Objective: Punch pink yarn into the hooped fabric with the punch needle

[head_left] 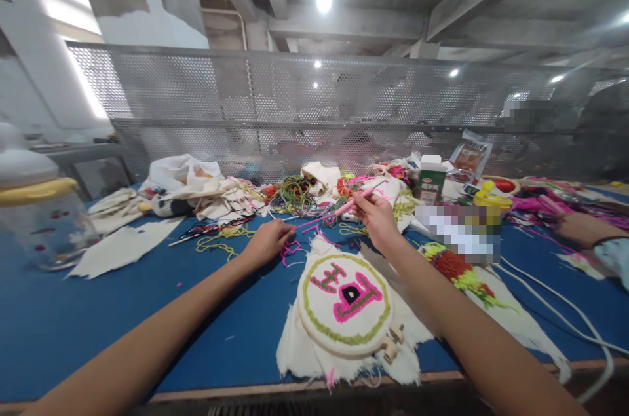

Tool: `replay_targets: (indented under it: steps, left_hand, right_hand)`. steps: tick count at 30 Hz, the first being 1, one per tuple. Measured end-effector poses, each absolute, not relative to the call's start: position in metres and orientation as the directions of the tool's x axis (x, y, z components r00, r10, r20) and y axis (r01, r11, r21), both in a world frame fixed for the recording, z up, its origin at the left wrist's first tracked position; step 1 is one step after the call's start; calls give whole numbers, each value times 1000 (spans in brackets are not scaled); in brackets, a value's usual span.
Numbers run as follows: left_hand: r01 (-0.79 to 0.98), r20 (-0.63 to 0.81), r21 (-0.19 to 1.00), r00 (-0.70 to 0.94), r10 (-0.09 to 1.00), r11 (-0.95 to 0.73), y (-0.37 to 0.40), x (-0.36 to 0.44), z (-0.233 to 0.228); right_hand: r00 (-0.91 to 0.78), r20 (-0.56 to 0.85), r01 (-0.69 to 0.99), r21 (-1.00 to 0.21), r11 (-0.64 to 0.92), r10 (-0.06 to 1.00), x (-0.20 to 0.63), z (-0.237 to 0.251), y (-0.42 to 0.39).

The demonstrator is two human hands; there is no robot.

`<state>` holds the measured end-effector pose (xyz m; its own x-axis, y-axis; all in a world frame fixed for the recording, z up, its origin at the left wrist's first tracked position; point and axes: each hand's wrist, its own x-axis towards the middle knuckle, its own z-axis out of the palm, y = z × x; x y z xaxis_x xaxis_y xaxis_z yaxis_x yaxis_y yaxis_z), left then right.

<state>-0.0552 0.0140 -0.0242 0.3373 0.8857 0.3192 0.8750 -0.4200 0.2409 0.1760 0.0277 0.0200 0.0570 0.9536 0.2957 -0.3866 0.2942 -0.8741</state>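
My right hand (374, 216) is closed around a pink punch needle (348, 206), held above the far edge of the hooped cloth. Pink yarn (291, 249) runs between it and my left hand (269, 240), whose fingers are pinched on the strand. Below my hands a round wooden embroidery hoop (301, 314) lies flat on the table. Stretched in it is cream cloth (322, 277) with frayed edges outside the ring. The cloth carries a yellow-green looped border and pink and green shapes, one with a black and white centre. A brass-coloured screw clamp (392, 345) sits at the hoop's lower right.
Tangled yarn (289, 194) and cloth scraps line the back of the blue table (206, 337), before a perforated metal screen (295, 101). Scissors (189, 234) lie left, near a clear jar (44, 226). At right are a carton (431, 180), white cables (555, 298) and another person's hand (582, 226).
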Motion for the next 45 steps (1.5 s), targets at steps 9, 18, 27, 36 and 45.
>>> replay_targets:
  steps: [9, 18, 27, 36, 45]
  left_hand:
    - [818, 455, 319, 310, 835, -478, 11, -52, -26]
    - [626, 614, 444, 308, 727, -641, -24, -7, -11]
    - [622, 609, 513, 223, 761, -592, -22, -12, -8]
    - [709, 569, 442, 252, 783, -549, -48, -9, 0]
    - [760, 341, 411, 383, 858, -503, -59, -2, -1]
  right_hand:
    - [61, 309, -349, -884, 310, 949, 176, 21, 28]
    - [-232, 307, -182, -946, 268, 923, 146, 13, 3]
    - [-462, 763, 675, -29, 737, 453, 158, 7, 10]
    - [-326, 642, 933, 99, 346, 694, 177, 14, 27]
    - [82, 293, 388, -890, 240, 953, 191, 23, 39]
